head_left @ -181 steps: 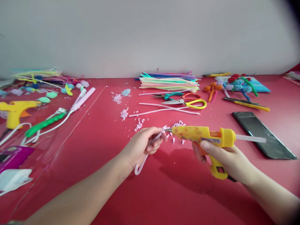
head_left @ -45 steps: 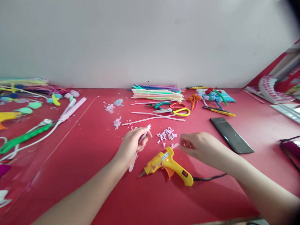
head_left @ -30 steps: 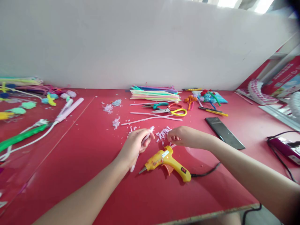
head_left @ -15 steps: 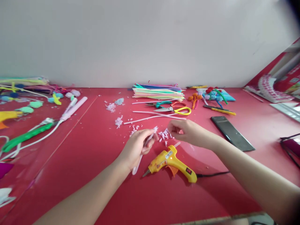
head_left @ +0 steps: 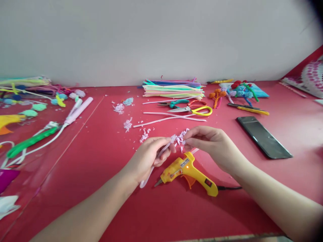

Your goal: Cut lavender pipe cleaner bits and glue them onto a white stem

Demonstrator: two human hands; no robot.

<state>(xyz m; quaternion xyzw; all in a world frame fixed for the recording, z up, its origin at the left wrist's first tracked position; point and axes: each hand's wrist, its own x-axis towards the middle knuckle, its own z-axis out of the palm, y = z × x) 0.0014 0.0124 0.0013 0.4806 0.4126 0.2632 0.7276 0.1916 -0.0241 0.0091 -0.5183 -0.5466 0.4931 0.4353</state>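
Observation:
My left hand (head_left: 148,156) is closed around a pale lilac pipe cleaner (head_left: 147,178), whose looped lower end sticks out below the palm. Its upper end, with small lilac bits on it, shows at the thumb tip. Close by on the right, my right hand (head_left: 214,141) pinches a small lilac piece (head_left: 183,142) between thumb and finger. Behind the fingertips lies a pile of lilac snippets (head_left: 181,136). Below both hands rests a yellow glue gun (head_left: 199,173), its nozzle pointing left and its light on.
Scissors (head_left: 202,111), pliers (head_left: 176,103) and loose lilac pipe cleaners (head_left: 151,123) lie beyond my hands, before a pipe cleaner bundle (head_left: 174,90). A phone (head_left: 263,137) is at right. Leftward are a pink corded tool (head_left: 79,112) and a green-handled tool (head_left: 32,143).
My right hand has come from above the snippets towards the pipe cleaner's tip and now shows a small lilac piece in its pinch. The left hand keeps its hold. The view has shifted slightly.

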